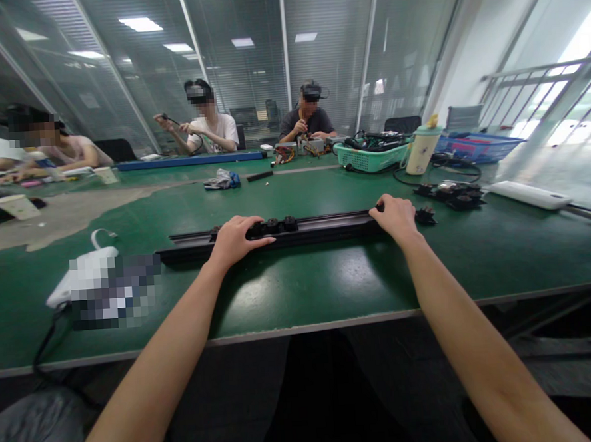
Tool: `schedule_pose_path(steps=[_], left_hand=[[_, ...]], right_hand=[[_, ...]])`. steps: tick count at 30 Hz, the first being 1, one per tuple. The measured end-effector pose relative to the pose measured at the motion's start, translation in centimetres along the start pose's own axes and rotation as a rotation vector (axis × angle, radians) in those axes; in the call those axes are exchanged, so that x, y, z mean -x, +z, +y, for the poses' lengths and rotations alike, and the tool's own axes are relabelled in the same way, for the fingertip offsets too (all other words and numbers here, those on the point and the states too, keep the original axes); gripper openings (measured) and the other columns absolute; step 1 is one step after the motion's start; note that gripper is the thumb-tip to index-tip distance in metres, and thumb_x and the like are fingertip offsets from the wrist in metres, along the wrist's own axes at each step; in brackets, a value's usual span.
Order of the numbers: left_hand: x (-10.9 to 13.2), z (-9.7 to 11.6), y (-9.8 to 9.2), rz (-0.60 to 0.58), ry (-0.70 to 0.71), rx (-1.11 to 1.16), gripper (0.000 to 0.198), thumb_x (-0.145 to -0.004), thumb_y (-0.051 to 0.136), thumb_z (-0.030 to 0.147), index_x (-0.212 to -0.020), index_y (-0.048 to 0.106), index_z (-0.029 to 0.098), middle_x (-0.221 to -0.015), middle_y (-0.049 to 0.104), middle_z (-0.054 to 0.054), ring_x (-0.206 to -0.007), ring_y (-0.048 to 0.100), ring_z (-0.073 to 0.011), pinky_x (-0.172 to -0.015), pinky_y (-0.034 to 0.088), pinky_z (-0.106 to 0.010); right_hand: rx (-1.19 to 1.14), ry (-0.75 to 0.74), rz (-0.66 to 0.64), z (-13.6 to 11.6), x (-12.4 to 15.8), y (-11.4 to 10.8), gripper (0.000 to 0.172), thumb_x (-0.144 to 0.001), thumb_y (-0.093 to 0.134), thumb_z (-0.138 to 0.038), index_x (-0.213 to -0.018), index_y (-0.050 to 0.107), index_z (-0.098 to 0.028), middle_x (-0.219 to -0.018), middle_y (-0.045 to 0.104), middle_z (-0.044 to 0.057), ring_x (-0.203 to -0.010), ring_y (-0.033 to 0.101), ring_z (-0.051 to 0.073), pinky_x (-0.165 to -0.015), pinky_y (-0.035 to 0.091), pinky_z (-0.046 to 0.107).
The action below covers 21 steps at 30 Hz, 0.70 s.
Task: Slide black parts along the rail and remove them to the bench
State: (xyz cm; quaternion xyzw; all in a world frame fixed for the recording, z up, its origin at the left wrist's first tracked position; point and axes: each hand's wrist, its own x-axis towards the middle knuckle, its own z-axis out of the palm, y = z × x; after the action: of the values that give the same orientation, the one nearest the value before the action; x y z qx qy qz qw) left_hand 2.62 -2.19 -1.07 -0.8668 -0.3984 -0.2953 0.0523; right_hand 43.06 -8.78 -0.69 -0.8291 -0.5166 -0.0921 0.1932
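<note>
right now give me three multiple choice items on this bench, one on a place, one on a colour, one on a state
1. In this view, where is the teal plastic basket relative to the cream bottle?
A. Right of it
B. Left of it
C. Under it

2. What colour is the bench top?
A. White
B. Blue
C. Green

3. How do the hands stand to the black slotted rail?
A. The left hand and right hand are both on it
B. Only the left hand is on it
C. Neither hand touches it

1. B: the basket sits just left of the bottle.
2. C: green shows all around the rail.
3. A: the fingers of both hands lie over the rail.
</note>
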Motion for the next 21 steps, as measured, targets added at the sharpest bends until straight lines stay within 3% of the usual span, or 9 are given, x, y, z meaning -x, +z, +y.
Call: schedule_pose_path(steps=[12,21], left_hand=[[-0.01,0.18,-0.2,-0.013,-0.004,0.004,0.065,-0.084,0.062,0.076,-0.121,0.07,0.024,-0.112,0.072,-0.011,-0.108,0.063,-0.0311,-0.097,0.05,-0.044],[-0.07,0.04,-0.03,-0.015,-0.004,-0.004,0.069,-0.083,0.06,0.079,-0.122,0.07,0.022,-0.113,0.072,-0.012,-0.106,0.063,-0.0314,-0.097,0.05,-0.044]], right_hand=[[-0.041,0.044,-0.004,0.3,0.15,-0.65,0.036,-0.089,0.057,-0.041,-0.115,0.072,-0.02,-0.111,0.073,0.015,-0.105,0.063,0.031,-0.087,0.045,0.038],[-0.026,0.077,0.003,0.66,-0.03,-0.47,0.039,-0.09,0.055,-0.041,-0.117,0.071,-0.018,-0.114,0.072,0.018,-0.107,0.061,0.033,-0.09,0.044,0.041]])
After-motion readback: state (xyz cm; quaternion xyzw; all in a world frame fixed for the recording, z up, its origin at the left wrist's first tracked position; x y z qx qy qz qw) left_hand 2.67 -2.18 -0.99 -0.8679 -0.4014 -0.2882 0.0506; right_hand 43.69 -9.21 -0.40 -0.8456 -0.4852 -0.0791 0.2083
